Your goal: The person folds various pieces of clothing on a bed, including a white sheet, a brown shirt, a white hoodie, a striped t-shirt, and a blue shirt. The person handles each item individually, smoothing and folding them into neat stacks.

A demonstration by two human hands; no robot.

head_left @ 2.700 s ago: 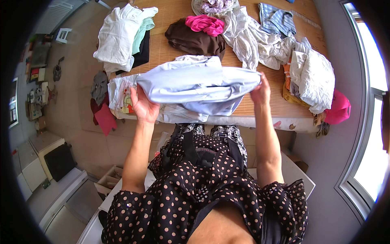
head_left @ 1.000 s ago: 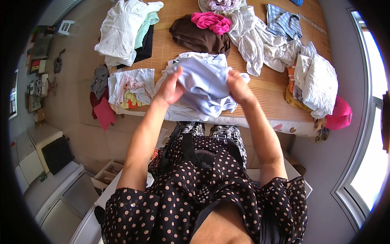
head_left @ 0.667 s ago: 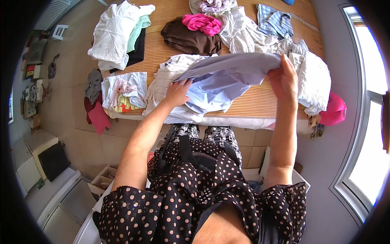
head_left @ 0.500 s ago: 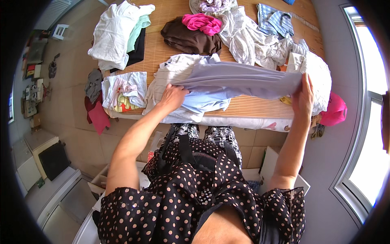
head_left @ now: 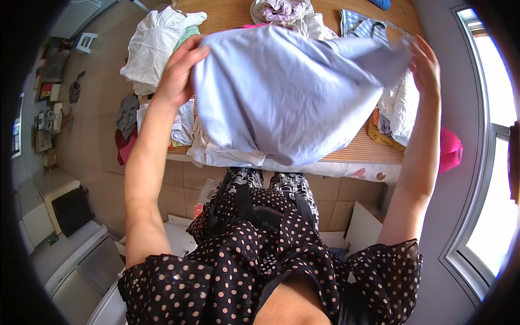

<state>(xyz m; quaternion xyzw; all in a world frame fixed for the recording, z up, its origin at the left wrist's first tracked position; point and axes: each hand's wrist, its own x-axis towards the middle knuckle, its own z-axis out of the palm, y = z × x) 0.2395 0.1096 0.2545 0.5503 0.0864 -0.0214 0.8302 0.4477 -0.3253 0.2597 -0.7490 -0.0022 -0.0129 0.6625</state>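
Both hands up, holding a pale blue shirt [head_left: 287, 92] spread wide above the bed's near edge. Left hand [head_left: 179, 73] pinches the shirt's upper left corner, fingers curled over the cloth, thumb hidden behind it. Right hand [head_left: 425, 67] grips the upper right corner, fingers straight along the fabric edge, cloth bunched against the palm. Shirt hangs free between the two, bottom sagging to a rounded point over the near edge of the bed [head_left: 374, 151], clear of the mat surface as far as can be told.

Under the shirt, at the near edge, a white garment [head_left: 216, 154] lies flat, partly hanging over the side. Just left of it, near the left corner, a folded white cloth with a colour print [head_left: 181, 127]. Far left corner: heap of white clothes [head_left: 154, 46] with a mint green piece tucked in. Far edge, middle: a crumpled lilac-and-white bundle [head_left: 279, 11]; beside it a blue checked shirt [head_left: 360, 27]. Right edge: white clothes piled [head_left: 401, 108] over something yellow-orange. A pink item [head_left: 449, 149] sits off the right edge, low by the window. On the floor left of the bed, grey and red clothes [head_left: 125, 130].

Person wears a black top with pale dots [head_left: 260, 254].
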